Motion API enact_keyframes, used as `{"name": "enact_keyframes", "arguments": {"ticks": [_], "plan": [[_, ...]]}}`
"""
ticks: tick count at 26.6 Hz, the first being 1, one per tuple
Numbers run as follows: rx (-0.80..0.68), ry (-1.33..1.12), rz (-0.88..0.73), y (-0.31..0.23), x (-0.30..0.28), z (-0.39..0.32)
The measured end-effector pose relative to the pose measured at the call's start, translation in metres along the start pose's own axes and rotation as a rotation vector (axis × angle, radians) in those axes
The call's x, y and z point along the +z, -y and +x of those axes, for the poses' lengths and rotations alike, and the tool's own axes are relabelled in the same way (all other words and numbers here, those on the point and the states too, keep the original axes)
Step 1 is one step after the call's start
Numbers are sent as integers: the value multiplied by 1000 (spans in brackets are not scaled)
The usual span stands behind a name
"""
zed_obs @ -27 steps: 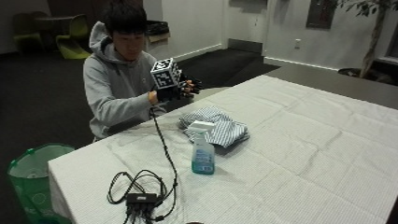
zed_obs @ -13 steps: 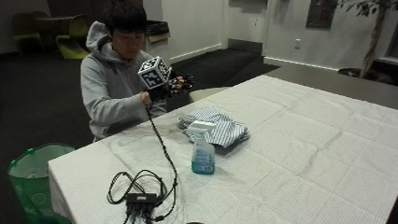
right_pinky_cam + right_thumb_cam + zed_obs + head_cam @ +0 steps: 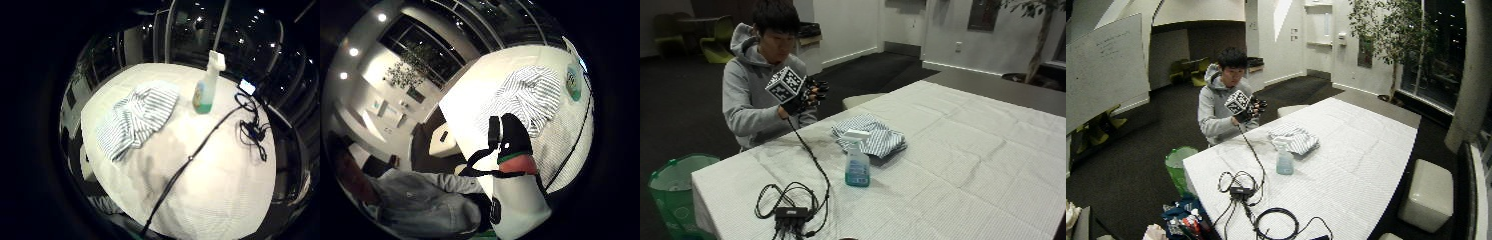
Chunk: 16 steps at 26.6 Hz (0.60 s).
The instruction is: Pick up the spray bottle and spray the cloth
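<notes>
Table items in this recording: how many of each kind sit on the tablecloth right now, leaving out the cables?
Spray bottle: 1
Striped cloth: 1
Total: 2
The gloved right hand is raised above the table edge and holds neither.

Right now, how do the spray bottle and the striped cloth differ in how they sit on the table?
The spray bottle stands upright, tall and narrow; the striped cloth lies flat in a low rumpled heap. The bottle is clear with blue liquid and a white trigger head; the cloth is blue-and-white striped fabric. Both rest on the white table, untouched, side by side.
</notes>
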<state>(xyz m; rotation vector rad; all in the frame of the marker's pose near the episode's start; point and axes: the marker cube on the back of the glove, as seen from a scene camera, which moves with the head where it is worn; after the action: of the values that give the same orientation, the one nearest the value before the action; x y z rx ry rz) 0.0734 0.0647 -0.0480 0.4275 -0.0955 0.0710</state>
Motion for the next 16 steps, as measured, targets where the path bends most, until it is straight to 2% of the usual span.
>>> {"name": "enact_keyframes", "arguments": {"ticks": [7,16], "plan": [[61,30,69,-2,-9,24],[115,79,82,-2,-4,47]]}}
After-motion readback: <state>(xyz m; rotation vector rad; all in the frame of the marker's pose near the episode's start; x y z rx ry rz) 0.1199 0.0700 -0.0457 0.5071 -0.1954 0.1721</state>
